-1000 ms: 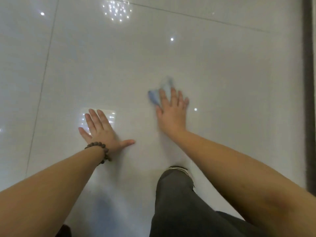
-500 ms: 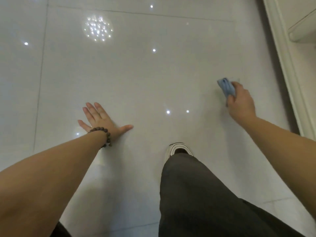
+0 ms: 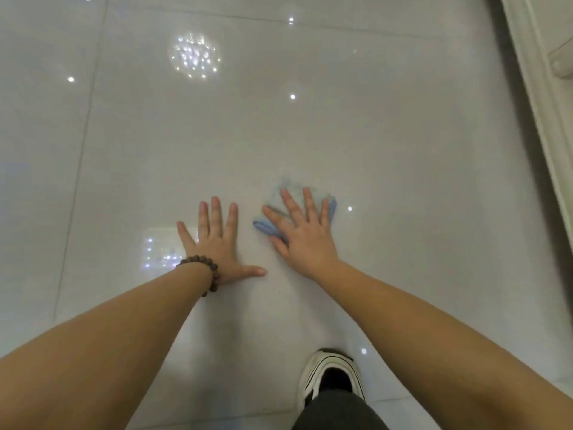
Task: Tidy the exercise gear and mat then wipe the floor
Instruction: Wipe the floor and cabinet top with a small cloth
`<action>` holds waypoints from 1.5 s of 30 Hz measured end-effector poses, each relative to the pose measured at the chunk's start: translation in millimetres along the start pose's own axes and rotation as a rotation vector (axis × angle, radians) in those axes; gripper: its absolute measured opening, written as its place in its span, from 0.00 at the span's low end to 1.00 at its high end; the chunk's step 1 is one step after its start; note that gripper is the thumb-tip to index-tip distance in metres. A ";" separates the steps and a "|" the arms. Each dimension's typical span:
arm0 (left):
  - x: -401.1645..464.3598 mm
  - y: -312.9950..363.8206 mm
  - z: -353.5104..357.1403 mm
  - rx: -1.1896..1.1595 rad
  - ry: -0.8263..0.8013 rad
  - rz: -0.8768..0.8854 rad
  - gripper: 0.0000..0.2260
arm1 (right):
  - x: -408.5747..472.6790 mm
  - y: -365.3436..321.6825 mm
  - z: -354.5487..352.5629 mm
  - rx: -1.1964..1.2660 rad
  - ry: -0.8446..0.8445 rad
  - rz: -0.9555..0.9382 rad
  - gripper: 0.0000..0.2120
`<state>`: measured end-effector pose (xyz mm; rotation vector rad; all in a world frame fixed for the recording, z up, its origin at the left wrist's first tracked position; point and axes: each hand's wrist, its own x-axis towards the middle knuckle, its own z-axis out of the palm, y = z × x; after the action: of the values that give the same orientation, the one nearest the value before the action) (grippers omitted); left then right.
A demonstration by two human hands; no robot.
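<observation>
Wiping the floor with the cloth under my right hand.

My right hand lies flat with fingers spread, pressing the folded blue cloth onto the glossy tile; my left hand, beaded bracelet at the wrist, rests spread and flat just beside it, holding nothing. To wipe well, I judge I should keep the whole palm weighted on the cloth, sweep in overlapping passes, and lean on the left for balance. The cloth's long axis seems to run from near my right thumb away past my fingertips, slanting rightward; its far edge is blurred.
</observation>
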<state>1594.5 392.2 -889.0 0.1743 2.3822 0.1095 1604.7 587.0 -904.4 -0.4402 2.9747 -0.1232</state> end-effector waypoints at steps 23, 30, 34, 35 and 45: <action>-6.0 5.7 -6.9 0.002 -0.037 -0.025 0.61 | -42.3 61.6 9.6 0.034 0.122 -0.080 0.20; -10.5 9.7 -5.9 0.026 0.000 -0.029 0.61 | -155.9 228.2 -10.5 0.146 -0.014 1.049 0.28; -13.6 12.8 -8.3 0.012 -0.011 -0.032 0.62 | -100.9 151.7 -10.0 0.184 0.040 1.120 0.25; -14.5 13.3 -8.1 0.014 -0.009 -0.033 0.62 | -88.1 116.7 -3.0 0.163 0.084 0.911 0.24; -10.4 1.1 -4.7 0.039 0.033 -0.014 0.58 | -197.5 183.4 9.5 0.105 0.113 0.908 0.25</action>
<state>1598.9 391.5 -878.4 0.1760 2.4195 0.0594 1741.6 819.3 -908.8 0.9462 2.9247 -0.2025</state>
